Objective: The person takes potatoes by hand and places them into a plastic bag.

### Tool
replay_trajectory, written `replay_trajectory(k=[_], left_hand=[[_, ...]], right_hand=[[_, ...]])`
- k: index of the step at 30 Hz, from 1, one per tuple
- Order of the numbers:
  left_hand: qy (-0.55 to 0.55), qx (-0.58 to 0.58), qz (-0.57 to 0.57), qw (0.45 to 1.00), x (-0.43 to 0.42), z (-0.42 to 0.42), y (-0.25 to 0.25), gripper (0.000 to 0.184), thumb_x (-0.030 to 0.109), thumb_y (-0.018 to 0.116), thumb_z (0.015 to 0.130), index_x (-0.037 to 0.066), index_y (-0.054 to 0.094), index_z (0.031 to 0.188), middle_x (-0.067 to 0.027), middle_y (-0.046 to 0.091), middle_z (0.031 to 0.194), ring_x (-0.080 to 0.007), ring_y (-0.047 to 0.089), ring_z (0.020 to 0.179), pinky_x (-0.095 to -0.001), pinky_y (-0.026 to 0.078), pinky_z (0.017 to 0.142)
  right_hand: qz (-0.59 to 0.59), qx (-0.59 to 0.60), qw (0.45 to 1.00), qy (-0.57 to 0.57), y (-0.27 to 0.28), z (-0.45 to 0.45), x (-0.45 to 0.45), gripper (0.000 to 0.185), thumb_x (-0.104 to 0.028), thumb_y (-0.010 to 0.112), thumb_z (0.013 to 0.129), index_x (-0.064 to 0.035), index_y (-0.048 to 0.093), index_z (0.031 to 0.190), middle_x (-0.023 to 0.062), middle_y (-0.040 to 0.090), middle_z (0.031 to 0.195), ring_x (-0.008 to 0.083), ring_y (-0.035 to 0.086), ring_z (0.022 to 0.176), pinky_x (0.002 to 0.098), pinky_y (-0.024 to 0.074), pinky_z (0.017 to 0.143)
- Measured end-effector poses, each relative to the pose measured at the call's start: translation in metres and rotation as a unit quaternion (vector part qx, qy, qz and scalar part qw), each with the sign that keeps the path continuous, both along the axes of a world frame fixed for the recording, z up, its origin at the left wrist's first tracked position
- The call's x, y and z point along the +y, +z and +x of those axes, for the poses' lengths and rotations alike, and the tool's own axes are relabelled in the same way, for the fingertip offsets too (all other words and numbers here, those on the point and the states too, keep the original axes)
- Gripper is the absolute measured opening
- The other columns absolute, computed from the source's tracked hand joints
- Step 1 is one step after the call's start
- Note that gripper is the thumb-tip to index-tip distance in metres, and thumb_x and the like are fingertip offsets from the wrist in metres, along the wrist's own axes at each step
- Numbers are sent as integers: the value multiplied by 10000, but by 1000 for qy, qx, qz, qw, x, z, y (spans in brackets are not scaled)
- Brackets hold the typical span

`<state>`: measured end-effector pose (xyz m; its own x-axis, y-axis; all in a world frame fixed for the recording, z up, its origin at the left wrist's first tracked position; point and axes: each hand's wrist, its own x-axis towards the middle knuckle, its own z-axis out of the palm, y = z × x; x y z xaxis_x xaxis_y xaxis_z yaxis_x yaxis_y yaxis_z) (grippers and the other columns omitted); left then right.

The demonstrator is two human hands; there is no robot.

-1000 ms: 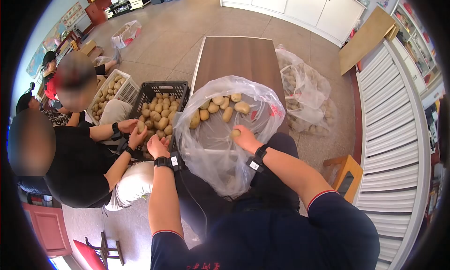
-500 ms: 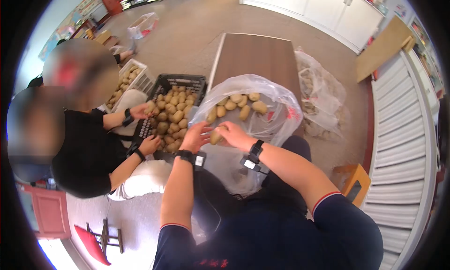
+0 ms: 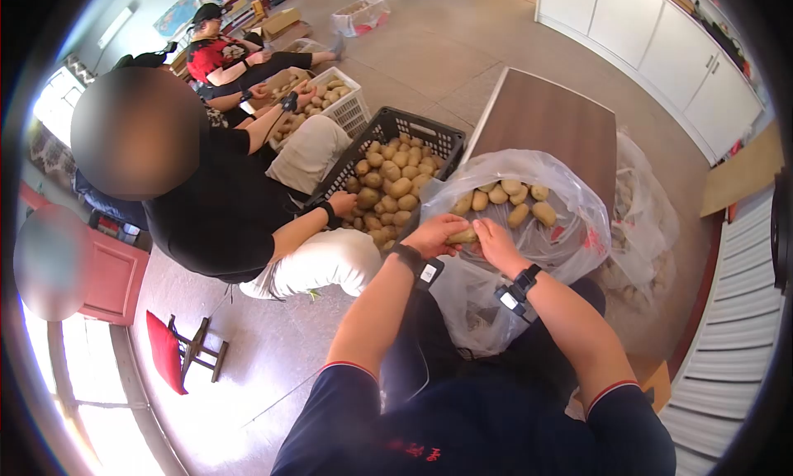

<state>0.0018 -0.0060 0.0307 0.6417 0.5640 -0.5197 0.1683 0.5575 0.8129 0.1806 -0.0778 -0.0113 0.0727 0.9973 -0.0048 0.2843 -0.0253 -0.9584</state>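
Note:
A potato [image 3: 464, 236] is held between my two hands over the near edge of a clear plastic bag [image 3: 591, 199]. My left hand [image 3: 438, 235] wraps its fingers round one end. My right hand [image 3: 497, 246] grips the other end with its fingers and thumb. Several more potatoes [image 3: 541, 214] lie inside the bag's wide mouth, toward its far side. Left of the bag is a black crate [image 3: 454, 137] heaped with potatoes [image 3: 401, 187].
A co-worker [image 3: 219, 212] sits to my left, one hand [image 3: 343, 203] at the crate. A white crate [image 3: 353, 104] of potatoes stands beyond. The brown table [image 3: 549, 117] is ahead, with a filled plastic bag [image 3: 648, 203] right of it. A red-seated stool [image 3: 168, 352] lies behind left.
My view has swung left, so everything sits further right. My left hand, open beside the potato before, has closed on it with my right. The co-worker's far hand has moved to the white crate.

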Motion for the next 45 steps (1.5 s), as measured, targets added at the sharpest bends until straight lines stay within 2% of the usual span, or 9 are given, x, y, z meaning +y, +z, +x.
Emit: replay_trajectory(k=[3,5,8,9,12,15,24,32,45], left_hand=[[46,-39,-22,998,8,-4,-16,341,296,656,914,78,561,1158,-54,627,960,-175,600,742,-310,506,626],[75,-48,-31,996,13,-8,-21,313,261,662,912,94,562,1157,-46,629,969,-177,598,740,-317,501,616],[164,-62,-29,984,18,-14,-21,285,264,652,918,103,564,1137,-44,636,973,-183,604,729,-319,497,603],[214,-76,-33,973,21,-16,-27,263,261,633,927,106,565,1129,-49,639,976,-188,607,730,-323,497,597],[308,-102,-23,946,37,-26,-46,229,254,592,945,106,567,1118,-61,644,985,-195,613,725,-328,503,581],[372,-126,-35,919,45,-35,-56,227,240,591,940,99,554,1115,-67,643,956,-195,611,678,-325,517,546],[459,-103,-32,882,49,-43,-62,262,210,580,935,95,525,1164,-84,633,948,-205,603,629,-335,533,515],[502,-94,-50,858,58,-48,-70,348,159,544,947,96,443,1273,-119,608,1015,-250,603,666,-371,534,552],[584,-67,-7,809,54,-54,-74,519,56,574,881,63,347,1347,-169,540,1175,-301,621,818,-404,557,602]], right_hand=[[24,-91,996,8,-3,17,2,297,-293,512,986,-9,593,1016,104,617,710,218,620,627,338,476,575],[16,-209,978,10,-7,33,-1,323,-266,570,915,8,596,1085,238,621,1016,402,604,968,444,482,839],[4,-323,945,-55,-19,55,-7,397,-244,637,856,-2,560,1161,249,557,1153,421,569,1036,458,476,881],[-27,-327,943,-51,-28,67,-4,471,-215,663,828,-21,515,1231,248,494,1233,438,543,1072,471,475,906],[15,-364,929,-68,-27,81,-5,405,-135,674,778,-44,515,1139,224,468,1266,426,528,1117,469,469,927],[1,-379,924,-43,-44,96,1,552,-102,674,774,-31,457,1277,246,420,1347,428,501,1179,460,452,978],[-32,-413,910,-18,-31,90,11,626,-84,677,767,-46,428,1339,254,324,1448,436,558,1121,469,492,928],[-50,-423,904,-25,-32,90,12,371,-45,673,747,-67,567,1102,195,431,1297,410,598,1010,489,497,863],[-65,-443,893,-45,-29,79,-36,468,-90,710,709,-104,544,1146,202,451,1255,402,598,1009,476,510,853]])
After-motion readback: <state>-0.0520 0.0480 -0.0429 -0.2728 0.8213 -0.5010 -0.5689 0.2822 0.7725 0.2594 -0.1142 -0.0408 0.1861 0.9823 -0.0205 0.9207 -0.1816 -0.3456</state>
